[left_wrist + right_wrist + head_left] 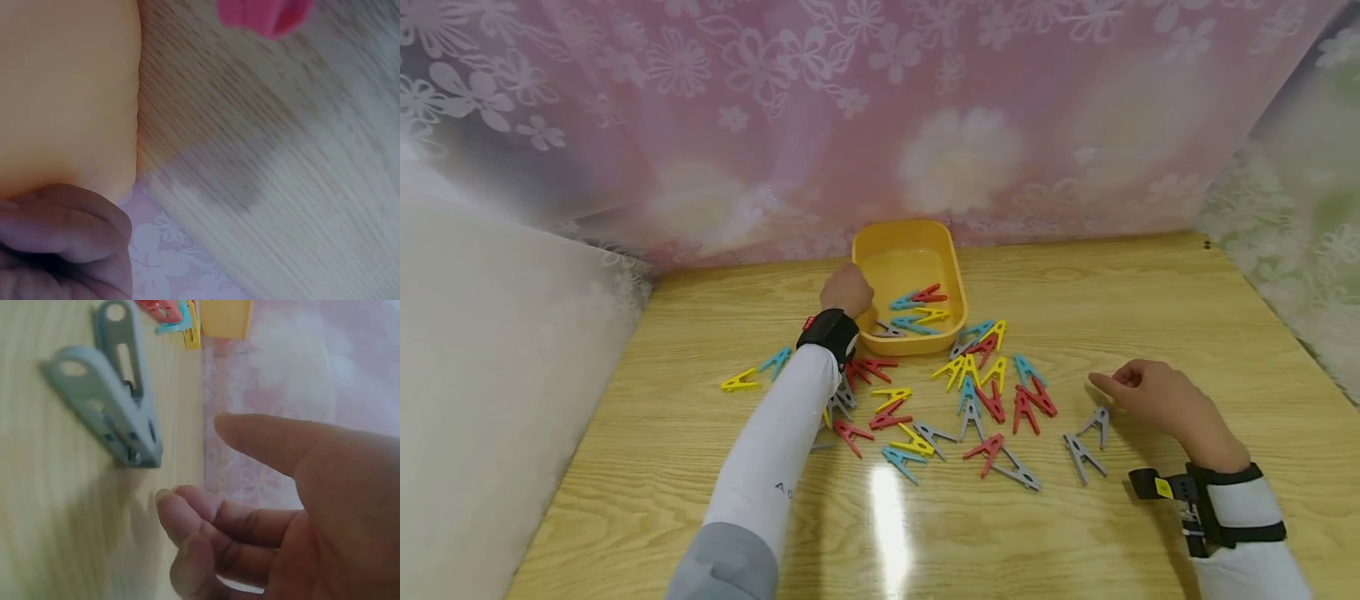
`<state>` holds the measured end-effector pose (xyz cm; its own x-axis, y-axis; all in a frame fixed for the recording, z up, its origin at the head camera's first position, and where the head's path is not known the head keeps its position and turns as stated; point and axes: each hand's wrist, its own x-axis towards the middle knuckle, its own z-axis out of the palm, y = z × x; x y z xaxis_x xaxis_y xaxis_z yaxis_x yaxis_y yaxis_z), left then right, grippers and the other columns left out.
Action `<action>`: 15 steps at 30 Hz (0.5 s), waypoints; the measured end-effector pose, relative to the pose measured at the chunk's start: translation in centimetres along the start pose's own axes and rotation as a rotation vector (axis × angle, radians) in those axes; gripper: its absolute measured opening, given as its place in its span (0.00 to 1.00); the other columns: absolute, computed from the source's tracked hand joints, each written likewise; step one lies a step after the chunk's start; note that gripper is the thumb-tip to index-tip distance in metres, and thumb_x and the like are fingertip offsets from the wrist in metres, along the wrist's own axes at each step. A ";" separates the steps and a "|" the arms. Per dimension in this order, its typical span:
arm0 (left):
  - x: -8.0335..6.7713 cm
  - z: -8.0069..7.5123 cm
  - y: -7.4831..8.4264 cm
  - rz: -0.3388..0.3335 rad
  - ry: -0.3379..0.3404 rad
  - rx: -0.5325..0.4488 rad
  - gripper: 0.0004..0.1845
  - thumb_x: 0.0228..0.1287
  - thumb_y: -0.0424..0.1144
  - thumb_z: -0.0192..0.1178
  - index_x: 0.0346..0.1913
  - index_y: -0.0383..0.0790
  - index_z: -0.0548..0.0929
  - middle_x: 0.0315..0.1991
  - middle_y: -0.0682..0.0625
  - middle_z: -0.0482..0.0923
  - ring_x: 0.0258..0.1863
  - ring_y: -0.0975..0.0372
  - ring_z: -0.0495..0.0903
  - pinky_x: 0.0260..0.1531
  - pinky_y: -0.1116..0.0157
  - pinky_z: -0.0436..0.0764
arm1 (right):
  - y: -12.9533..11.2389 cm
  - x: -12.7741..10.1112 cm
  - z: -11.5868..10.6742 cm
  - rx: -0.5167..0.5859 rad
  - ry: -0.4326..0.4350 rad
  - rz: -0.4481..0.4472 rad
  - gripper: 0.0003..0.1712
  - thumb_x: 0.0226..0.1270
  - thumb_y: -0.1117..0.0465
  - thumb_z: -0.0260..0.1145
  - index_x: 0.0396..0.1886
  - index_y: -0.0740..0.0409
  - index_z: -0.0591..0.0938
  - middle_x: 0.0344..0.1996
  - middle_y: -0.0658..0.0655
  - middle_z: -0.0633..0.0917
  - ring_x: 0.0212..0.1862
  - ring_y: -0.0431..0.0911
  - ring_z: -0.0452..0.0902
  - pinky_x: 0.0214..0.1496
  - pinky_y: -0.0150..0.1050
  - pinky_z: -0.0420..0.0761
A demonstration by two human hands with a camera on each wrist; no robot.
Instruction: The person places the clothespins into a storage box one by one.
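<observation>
A yellow tray point(862, 250) with several coloured clothespins point(919, 310) in it stands at the back of the wooden table point(1150, 300). My left hand point(847, 289) is against the tray's left rim, its fingers point(69, 228) curled beside the tray wall point(62, 94), and nothing shows in them. Many loose red, yellow, blue and grey clothespins point(970, 396) lie in front of the tray. My right hand point(1120, 385) hovers just right of the pile, one finger point(269, 440) pointing out and the others loosely curled, holding nothing. A grey clothespin point(1097, 423) point(106, 406) lies right beside it.
A second grey clothespin point(1082, 457) lies nearer the front. A yellow peg point(739, 382) and a blue peg point(775, 361) sit apart at the left. A pink flowered backdrop point(880, 125) closes the back, with side screens left and right.
</observation>
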<state>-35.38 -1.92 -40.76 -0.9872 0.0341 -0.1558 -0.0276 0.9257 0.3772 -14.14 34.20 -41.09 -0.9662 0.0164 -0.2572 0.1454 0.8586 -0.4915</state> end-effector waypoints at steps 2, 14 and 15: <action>0.0 -0.1 0.0 -0.002 -0.007 -0.003 0.09 0.69 0.39 0.52 0.38 0.35 0.78 0.33 0.44 0.77 0.32 0.53 0.78 0.31 0.58 0.77 | 0.0 -0.6 0.1 -0.001 -0.021 0.029 0.36 0.70 0.37 0.52 0.40 0.72 0.76 0.30 0.59 0.79 0.29 0.49 0.73 0.28 0.41 0.70; -0.4 -0.4 0.1 0.008 -0.022 -0.017 0.10 0.71 0.39 0.51 0.41 0.34 0.78 0.35 0.43 0.78 0.33 0.53 0.78 0.33 0.58 0.77 | -1.1 -3.2 1.6 -0.039 -0.080 0.149 0.36 0.61 0.28 0.53 0.11 0.52 0.68 0.11 0.47 0.61 0.16 0.42 0.54 0.20 0.36 0.55; -0.4 -0.3 0.2 0.009 -0.022 -0.020 0.11 0.71 0.39 0.51 0.42 0.34 0.78 0.36 0.42 0.78 0.33 0.52 0.78 0.33 0.58 0.77 | -1.2 -3.4 1.7 -0.044 -0.086 0.161 0.36 0.61 0.27 0.53 0.11 0.51 0.67 0.10 0.46 0.61 0.16 0.41 0.54 0.20 0.36 0.55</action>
<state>-35.08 -1.91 -40.36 -0.9838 0.0511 -0.1720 -0.0218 0.9175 0.3972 -10.67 32.26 -41.04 -0.9091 0.1136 -0.4008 0.2858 0.8700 -0.4018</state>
